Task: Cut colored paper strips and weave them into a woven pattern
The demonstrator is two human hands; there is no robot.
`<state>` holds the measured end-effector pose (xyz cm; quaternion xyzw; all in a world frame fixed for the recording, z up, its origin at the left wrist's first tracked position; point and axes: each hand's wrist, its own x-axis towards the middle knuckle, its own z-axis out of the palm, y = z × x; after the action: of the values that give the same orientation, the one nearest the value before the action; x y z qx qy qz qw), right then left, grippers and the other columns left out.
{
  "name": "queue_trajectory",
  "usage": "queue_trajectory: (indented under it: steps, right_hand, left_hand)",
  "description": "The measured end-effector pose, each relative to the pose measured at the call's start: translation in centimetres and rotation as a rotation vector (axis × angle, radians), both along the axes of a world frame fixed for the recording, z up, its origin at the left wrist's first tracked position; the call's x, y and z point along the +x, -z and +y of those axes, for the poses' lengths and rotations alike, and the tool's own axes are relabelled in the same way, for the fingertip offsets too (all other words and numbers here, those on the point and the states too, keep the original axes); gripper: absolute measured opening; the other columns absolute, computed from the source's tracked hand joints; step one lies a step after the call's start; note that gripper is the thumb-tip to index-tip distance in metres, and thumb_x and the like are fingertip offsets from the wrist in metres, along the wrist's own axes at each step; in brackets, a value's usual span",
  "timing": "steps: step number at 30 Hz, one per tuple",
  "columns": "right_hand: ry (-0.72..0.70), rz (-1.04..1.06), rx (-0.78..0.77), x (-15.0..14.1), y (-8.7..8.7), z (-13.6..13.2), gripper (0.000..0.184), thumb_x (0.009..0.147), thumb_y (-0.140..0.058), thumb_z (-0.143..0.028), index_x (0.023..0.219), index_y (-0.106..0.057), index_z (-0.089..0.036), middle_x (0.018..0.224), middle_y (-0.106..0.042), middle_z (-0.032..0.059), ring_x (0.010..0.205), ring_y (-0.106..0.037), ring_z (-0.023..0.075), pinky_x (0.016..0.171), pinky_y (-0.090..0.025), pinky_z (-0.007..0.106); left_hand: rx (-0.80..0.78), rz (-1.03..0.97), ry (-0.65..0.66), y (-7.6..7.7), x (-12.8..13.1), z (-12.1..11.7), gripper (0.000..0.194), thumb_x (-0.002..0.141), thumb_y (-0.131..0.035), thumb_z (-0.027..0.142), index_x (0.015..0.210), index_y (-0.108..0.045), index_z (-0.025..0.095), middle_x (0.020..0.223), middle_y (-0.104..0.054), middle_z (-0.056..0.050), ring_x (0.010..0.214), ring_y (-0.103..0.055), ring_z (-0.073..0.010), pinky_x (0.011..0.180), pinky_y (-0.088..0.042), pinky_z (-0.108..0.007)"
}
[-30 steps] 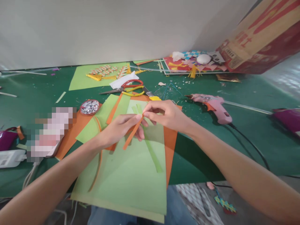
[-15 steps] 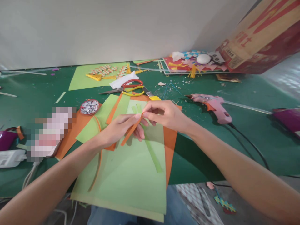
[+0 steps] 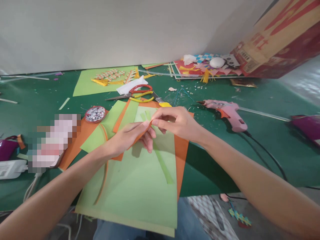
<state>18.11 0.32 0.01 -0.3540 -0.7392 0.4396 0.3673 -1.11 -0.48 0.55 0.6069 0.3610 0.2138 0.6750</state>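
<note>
Between my hands is a narrow orange paper strip (image 3: 138, 138), above a light green paper sheet (image 3: 140, 193). My left hand (image 3: 135, 133) pinches it between thumb and fingers, and part of the strip is hidden behind that hand. At its upper end, the fingertips of my right hand (image 3: 175, 121) are closed on the same strip, touching the left thumb. Green paper strips (image 3: 162, 163) lie on the sheet beneath the hands. A curved orange strip (image 3: 106, 176) rests on its left side.
Scissors (image 3: 135, 91) and a yellow cutter (image 3: 163, 103) lie beyond the hands. A round tub of small googly eyes (image 3: 95, 114) and a blurred-out phone (image 3: 56, 143) are left. To the right is a pink glue gun (image 3: 226, 113) with a cable; a paper bag (image 3: 277, 43) stands behind.
The orange strip's lower end has swung up and left, now lying closer along my left hand and partly behind it. The left fingers have shifted slightly; my right hand stays nearly still.
</note>
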Motion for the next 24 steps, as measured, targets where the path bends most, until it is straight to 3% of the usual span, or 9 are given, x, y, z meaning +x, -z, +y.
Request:
queue_trajectory:
  steps: [12,19,24]
  right_hand:
    - [-0.004,0.004,0.002,-0.26,-0.2,-0.05,0.023,0.086,-0.061,-0.038,0.076,-0.06,-0.017,0.063,-0.056,-0.0008,0.051,-0.048,0.0089,0.052,-0.041,0.024]
    - [-0.017,-0.014,-0.001,-0.34,-0.21,-0.05,0.014,0.086,-0.058,-0.025,0.075,-0.06,-0.017,0.06,-0.054,-0.0022,0.05,-0.048,0.0079,0.051,-0.041,0.022]
    - [0.025,0.07,-0.014,-0.05,-0.23,0.1,0.016,0.085,-0.059,-0.025,0.072,-0.056,-0.017,0.056,-0.051,-0.004,0.047,-0.047,0.007,0.048,-0.041,0.022]
  left_hand:
    - [-0.056,-0.043,0.01,0.0,-0.18,-0.19,0.039,0.094,-0.041,0.049,0.07,-0.05,0.02,0.058,-0.062,0.001,0.058,-0.062,-0.0124,0.066,-0.05,-0.026]
    - [-0.058,-0.043,0.026,0.26,-0.21,-0.13,0.039,0.094,-0.042,0.05,0.071,-0.049,0.019,0.059,-0.062,0.0,0.058,-0.062,-0.0131,0.067,-0.049,-0.027]
    - [-0.074,-0.075,0.039,0.52,-0.31,-0.02,0.038,0.095,-0.041,0.046,0.07,-0.049,0.018,0.059,-0.063,0.0,0.059,-0.062,-0.0127,0.066,-0.048,-0.025]
